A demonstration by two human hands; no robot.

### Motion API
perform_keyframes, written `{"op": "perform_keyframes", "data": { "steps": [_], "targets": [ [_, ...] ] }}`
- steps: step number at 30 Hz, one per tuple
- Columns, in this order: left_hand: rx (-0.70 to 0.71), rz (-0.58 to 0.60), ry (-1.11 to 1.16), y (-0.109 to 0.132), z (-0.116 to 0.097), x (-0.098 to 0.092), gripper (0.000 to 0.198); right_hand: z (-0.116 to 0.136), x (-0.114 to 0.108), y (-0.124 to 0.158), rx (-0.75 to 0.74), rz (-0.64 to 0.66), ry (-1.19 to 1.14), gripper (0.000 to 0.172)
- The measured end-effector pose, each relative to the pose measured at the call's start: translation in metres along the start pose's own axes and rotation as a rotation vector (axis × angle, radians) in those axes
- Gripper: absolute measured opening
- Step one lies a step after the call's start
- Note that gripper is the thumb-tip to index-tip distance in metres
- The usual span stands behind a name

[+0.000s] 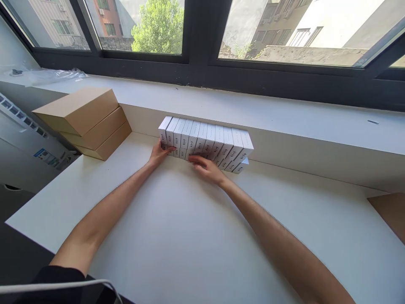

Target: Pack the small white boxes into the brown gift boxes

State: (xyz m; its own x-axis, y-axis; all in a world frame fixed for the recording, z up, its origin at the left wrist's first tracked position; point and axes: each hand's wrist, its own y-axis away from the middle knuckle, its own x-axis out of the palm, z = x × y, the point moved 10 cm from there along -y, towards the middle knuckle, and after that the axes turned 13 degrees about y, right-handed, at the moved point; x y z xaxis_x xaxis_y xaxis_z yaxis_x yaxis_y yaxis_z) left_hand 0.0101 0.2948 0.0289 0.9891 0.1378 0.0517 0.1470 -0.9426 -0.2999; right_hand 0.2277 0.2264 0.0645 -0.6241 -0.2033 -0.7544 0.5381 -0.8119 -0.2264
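A long row of small white boxes (202, 137) with dark print on their front ends stands in two layers against the low wall. At its left end, my left hand (159, 154) touches the corner boxes, thumb stretched across the lower front and other fingers along the left side, partly hidden. My right hand (207, 169) rests at the front of the lower layer near the middle, its fingers extended and pointing left against the boxes. Toward the right, the upper boxes sit slightly out of line with the lower ones.
Three brown cardboard boxes (91, 122) are stacked at the left on the white table (164, 245). Another brown cardboard piece (390, 211) lies at the right edge. Clear plastic wrap (55, 76) lies on the windowsill (202, 99). A white cable (63, 286) crosses the lower left.
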Motion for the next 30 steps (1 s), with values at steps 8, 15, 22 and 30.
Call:
{"op": "perform_keyframes", "data": {
  "steps": [8,15,22,30],
  "targets": [
    [0.017,0.048,0.033,0.003,-0.002,0.002,0.061,-0.014,-0.101,0.115,0.124,-0.61,0.203,0.027],
    [0.026,0.027,0.024,0.003,-0.005,0.002,0.058,-0.048,-0.129,0.094,0.391,-0.579,0.348,0.074],
    [0.032,0.01,0.051,0.0,-0.004,0.004,0.055,-0.059,-0.13,0.075,0.457,-0.509,0.496,0.07],
    [0.049,0.028,0.065,-0.004,0.003,0.001,0.058,-0.071,-0.131,0.068,0.458,-0.402,0.541,0.061]
  ]
}}
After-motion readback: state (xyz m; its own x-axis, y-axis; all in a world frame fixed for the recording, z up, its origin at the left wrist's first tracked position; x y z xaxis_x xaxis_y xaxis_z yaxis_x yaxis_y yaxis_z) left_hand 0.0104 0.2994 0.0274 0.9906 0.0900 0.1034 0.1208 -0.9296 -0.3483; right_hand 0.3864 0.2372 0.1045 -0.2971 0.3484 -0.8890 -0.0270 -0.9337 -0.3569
